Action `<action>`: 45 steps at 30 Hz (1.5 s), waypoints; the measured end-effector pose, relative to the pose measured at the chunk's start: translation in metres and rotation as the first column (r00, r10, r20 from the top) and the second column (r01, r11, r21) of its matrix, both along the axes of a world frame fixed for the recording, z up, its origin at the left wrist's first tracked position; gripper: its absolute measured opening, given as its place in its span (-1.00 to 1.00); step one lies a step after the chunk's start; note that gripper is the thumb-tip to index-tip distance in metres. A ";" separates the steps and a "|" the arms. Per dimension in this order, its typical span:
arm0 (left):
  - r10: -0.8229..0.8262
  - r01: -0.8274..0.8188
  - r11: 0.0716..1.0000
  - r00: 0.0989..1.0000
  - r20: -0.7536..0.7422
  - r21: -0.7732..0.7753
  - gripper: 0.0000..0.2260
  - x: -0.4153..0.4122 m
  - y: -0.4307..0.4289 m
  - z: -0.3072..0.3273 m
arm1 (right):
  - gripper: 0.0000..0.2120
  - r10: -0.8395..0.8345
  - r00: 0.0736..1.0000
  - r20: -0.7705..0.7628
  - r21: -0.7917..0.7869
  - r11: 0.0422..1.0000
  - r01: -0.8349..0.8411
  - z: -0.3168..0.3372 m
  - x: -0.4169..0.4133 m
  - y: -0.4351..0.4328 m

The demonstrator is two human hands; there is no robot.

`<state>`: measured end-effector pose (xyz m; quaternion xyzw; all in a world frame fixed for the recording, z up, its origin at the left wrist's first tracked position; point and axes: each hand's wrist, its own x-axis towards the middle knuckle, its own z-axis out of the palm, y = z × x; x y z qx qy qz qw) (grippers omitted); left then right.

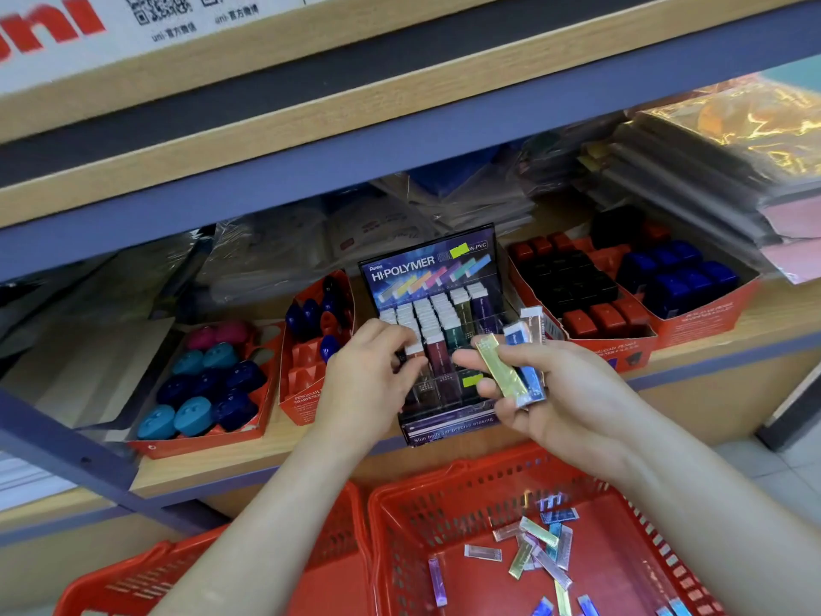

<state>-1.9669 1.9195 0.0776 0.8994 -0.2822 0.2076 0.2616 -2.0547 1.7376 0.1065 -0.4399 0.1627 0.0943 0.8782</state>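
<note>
Red plastic basket point(444, 486) under the hands collects slim shiny erasers point(540, 537); right hand point(568, 393) clutches several, left hand point(368, 375) pinches one more in black display box point(426, 260).

Slim foil-sleeved erasers point(504, 371), gold, blue, silver, bunched tilted in right hand point(568, 393), before display box point(426, 266).

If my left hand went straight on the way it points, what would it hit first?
Most likely the slim erasers standing in the Hi-Polymer display box. The left hand, with curled fingers, looks to be at their tops already, though depth is unclear.
</note>
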 end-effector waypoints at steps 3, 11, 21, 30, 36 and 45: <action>0.043 -0.044 0.999 0.998 -0.050 -0.003 -0.81 -0.001 -0.001 0.003 | -0.80 0.010 0.999 0.034 -0.010 1.000 -0.010 0.000 -0.003 0.000; -0.093 -0.135 0.903 0.864 -0.494 -0.407 -0.88 -0.057 -0.014 0.025 | -0.77 -0.022 0.996 0.091 -0.020 1.000 0.024 -0.004 -0.003 0.008; -0.275 -0.317 0.675 0.730 -0.626 -0.666 -0.91 -0.087 -0.013 0.015 | -0.84 0.020 0.998 0.065 -0.094 0.995 -0.014 -0.011 -0.006 0.017; -0.224 -0.354 0.668 0.743 -0.631 -0.654 -0.85 -0.065 0.009 0.029 | -0.90 0.074 0.997 0.016 -0.370 0.927 -0.063 -0.014 -0.006 0.014; -0.049 -0.204 0.836 0.897 -0.440 -0.509 -0.85 -0.015 -0.017 0.064 | -0.82 -0.174 0.984 -0.029 -0.208 0.964 0.165 -0.007 0.001 -0.003; 0.020 0.014 0.990 0.969 -0.245 0.137 -0.83 0.052 -0.066 0.058 | -0.82 -0.250 0.967 0.041 -0.067 0.965 0.253 0.000 0.000 -0.025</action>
